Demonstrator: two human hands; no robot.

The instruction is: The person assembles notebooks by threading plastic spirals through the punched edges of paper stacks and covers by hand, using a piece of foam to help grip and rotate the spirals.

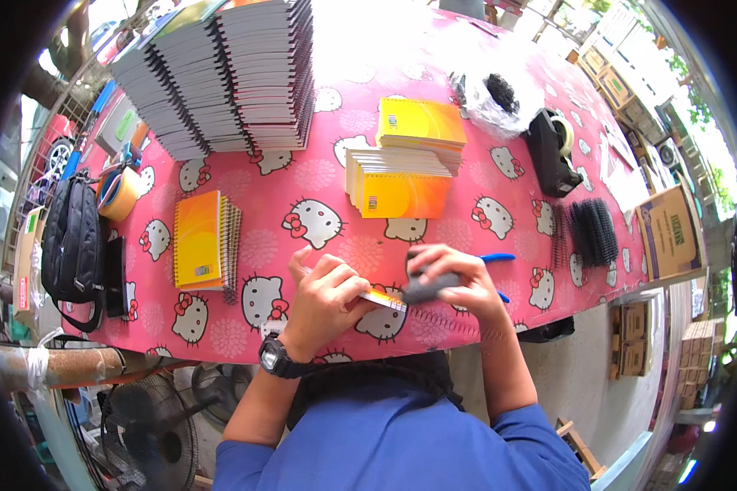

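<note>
Left hand (329, 286): I have it gripping a thin yellow-and-white paper booklet (385, 300) above the pink patterned tablecloth (246, 331). Right hand (457, 274): closed round a dark grey rounded object (424, 289) beside the booklet's right end; kind, I can't tell. Thin dark spiral coil (446, 322) stretches toward the right forearm.

The bench (471, 184) has a smooth cover like plastic sheeting, glossy under the light. The notebooks (405, 196) have smooth, slightly shiny card covers over matt paper; the held booklet (385, 300) shows similar card and paper. The grey piece (422, 289) looks matt and rough, its material unclear. The bag (512, 123) is crinkled, shiny clear plastic, the tape dispenser (551, 164) smooth plastic, the backpack (74, 237) matt cloth, the box (671, 233) dull cardboard.
</note>
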